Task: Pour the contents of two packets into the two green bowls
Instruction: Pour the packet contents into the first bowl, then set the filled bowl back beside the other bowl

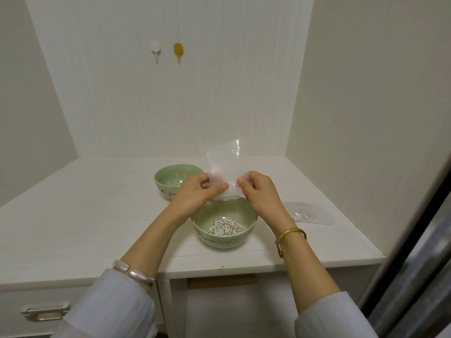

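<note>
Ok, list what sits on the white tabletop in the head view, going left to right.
Far green bowl → near green bowl holding white pieces → second packet lying flat at the right.

the light is soft and even, a little dim, with a faint green-grey cast over the white walls (pixel 170 106). no single lamp direction is clear; shadows are weak, only a pale one under the near bowl (pixel 224 230) and under the forearms on the table (pixel 85 203). small glare sits on the upper corner of the clear packet (pixel 223 162), and the silver bracelet (pixel 133 272) shows bright highlights. the wide lens bends straight lines: wall edges lean outward, and the table edge curves. the centre is fairly sharp, but the dark strip at the right border (pixel 415 264) is blurred and smeared, and the sleeves at the bottom are soft.
</note>
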